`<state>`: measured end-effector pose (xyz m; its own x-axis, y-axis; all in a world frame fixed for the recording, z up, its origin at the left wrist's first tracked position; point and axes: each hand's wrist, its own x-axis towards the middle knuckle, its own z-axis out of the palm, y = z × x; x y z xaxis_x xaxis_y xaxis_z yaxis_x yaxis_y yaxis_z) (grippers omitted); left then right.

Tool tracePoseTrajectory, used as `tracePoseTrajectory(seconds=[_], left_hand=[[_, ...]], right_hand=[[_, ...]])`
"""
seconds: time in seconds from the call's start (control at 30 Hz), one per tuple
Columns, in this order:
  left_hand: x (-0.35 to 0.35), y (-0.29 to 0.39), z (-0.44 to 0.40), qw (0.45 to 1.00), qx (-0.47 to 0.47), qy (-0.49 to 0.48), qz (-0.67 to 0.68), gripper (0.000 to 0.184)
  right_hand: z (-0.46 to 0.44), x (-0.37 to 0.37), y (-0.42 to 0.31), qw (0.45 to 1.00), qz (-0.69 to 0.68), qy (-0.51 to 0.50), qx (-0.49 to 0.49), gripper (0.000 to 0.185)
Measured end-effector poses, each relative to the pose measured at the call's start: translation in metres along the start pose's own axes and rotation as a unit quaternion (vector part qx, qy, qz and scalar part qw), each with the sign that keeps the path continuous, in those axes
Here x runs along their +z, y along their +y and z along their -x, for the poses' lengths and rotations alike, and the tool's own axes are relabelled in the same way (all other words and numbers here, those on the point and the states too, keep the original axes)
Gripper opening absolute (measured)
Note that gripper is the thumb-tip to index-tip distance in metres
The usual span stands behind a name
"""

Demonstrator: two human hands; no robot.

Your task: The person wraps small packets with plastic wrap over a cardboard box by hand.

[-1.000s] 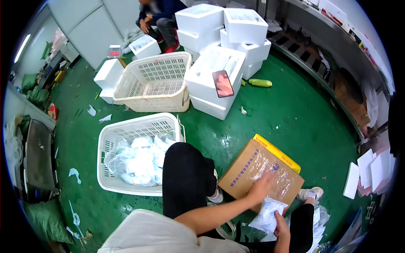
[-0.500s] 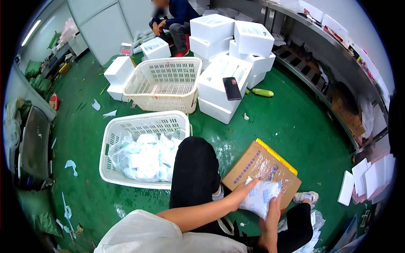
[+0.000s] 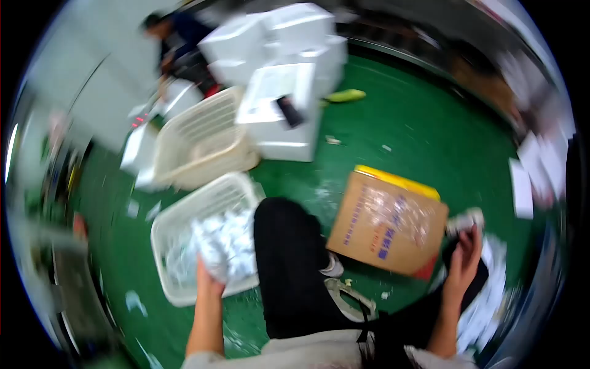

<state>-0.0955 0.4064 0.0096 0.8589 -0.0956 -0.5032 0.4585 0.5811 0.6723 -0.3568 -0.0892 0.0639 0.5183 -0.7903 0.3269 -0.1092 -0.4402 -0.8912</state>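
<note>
Plainly, the left hand (image 3: pixel 210 284) grips a pale packet (image 3: pixel 211 251) over the nearer white basket (image 3: pixel 184 300), lower left of the frame — the right hand (image 3: pixel 462 263), well apart and loosely unclenched, is near a shoe (image 3: pixel 462 220) at right.

Half a second ago both hands were on the white bag (image 3: pixel 212 255), well right of the white basket (image 3: pixel 215 200). Now just the left hand (image 3: pixel 210 284) has it, over the basket's near side. The right hand (image 3: pixel 462 264) has let go and is empty, loosely open, way off to the basket's right. Also, the other person (image 3: pixel 184 40) beyond the basket (blurry) has an arm reaching down now; their hands were together earlier.
</note>
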Motion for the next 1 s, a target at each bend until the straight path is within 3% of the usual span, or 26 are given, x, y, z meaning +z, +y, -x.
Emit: tracePoseTrajectory(seconds=[0.03,0.07,0.1,0.17,0.23,0.3,0.37,0.4,0.53,0.57,0.6,0.67,0.7,0.77,0.8,0.83,0.87,0.93,1.0], left_hand=[[0.012,-0.001,-0.010,0.999,0.007,-0.003,-0.050,0.038],[0.020,-0.007,-0.026,0.994,-0.003,-0.012,-0.109,0.038],[0.023,-0.013,-0.038,0.986,-0.009,-0.012,-0.166,0.039],[0.022,-0.024,-0.060,0.959,0.003,0.005,-0.284,0.041],[0.030,-0.025,-0.080,0.915,0.043,0.040,-0.400,0.043],[0.045,-0.017,-0.091,0.858,0.112,0.085,-0.494,0.045],[0.075,-0.004,-0.097,0.814,0.189,0.121,-0.536,0.047],[0.087,0.004,-0.099,0.808,0.229,0.129,-0.528,0.049],[0.189,0.015,-0.113,0.838,0.297,0.067,-0.454,0.055],[0.213,0.003,-0.118,0.859,0.277,0.033,-0.430,0.056],[0.209,0.007,-0.155,0.885,0.196,-0.084,-0.414,0.061],[0.255,-0.072,-0.150,0.896,0.119,-0.103,-0.416,0.060],[0.252,-0.108,-0.157,0.842,0.113,-0.154,-0.504,0.062],[0.278,-0.195,-0.124,0.795,0.075,-0.179,-0.575,0.063],[0.285,-0.231,-0.110,0.808,0.033,-0.177,-0.560,0.064],[0.272,-0.262,-0.107,0.821,0.019,-0.184,-0.540,0.066],[0.260,-0.291,-0.105,0.838,-0.018,-0.152,-0.523,0.065],[0.236,-0.339,-0.101,0.831,-0.034,-0.056,-0.552,0.051],[0.216,-0.374,-0.113,0.813,0.077,-0.055,-0.574,0.044]], right_hand=[[0.004,-0.047,0.034,0.994,0.062,0.065,0.060,0.051],[0.013,-0.082,0.049,0.977,0.014,0.169,0.131,0.050],[0.028,-0.117,0.074,0.952,-0.003,0.273,0.136,0.048],[0.083,-0.196,0.157,0.915,0.033,0.357,0.186,0.042],[0.154,-0.243,0.222,0.862,0.017,0.327,0.388,0.038],[0.218,-0.254,0.288,0.836,0.044,0.322,0.443,0.035],[0.264,-0.258,0.332,0.822,0.213,0.259,0.461,0.036],[0.263,-0.254,0.329,0.809,0.266,0.198,0.485,0.049],[0.206,-0.274,0.383,0.789,0.491,0.048,0.367,0.071],[0.183,-0.286,0.405,0.783,0.523,0.016,0.337,0.080],[0.166,-0.301,0.436,0.743,0.586,0.002,0.323,0.083],[0.149,-0.326,0.501,0.703,0.674,-0.028,0.227,0.099],[0.139,-0.340,0.517,0.713,0.609,-0.121,0.327,0.112],[0.112,-0.353,0.533,0.686,0.581,-0.256,0.355,0.115],[0.122,-0.363,0.571,0.698,0.597,-0.254,0.303,0.100],[0.104,-0.346,0.547,0.687,0.612,-0.229,0.317,0.079],[0.111,-0.352,0.561,0.706,0.600,-0.221,0.305,0.101],[0.127,-0.358,0.576,0.742,0.544,-0.202,0.336,0.117],[0.113,-0.349,0.551,0.752,0.466,-0.186,0.428,0.105]])
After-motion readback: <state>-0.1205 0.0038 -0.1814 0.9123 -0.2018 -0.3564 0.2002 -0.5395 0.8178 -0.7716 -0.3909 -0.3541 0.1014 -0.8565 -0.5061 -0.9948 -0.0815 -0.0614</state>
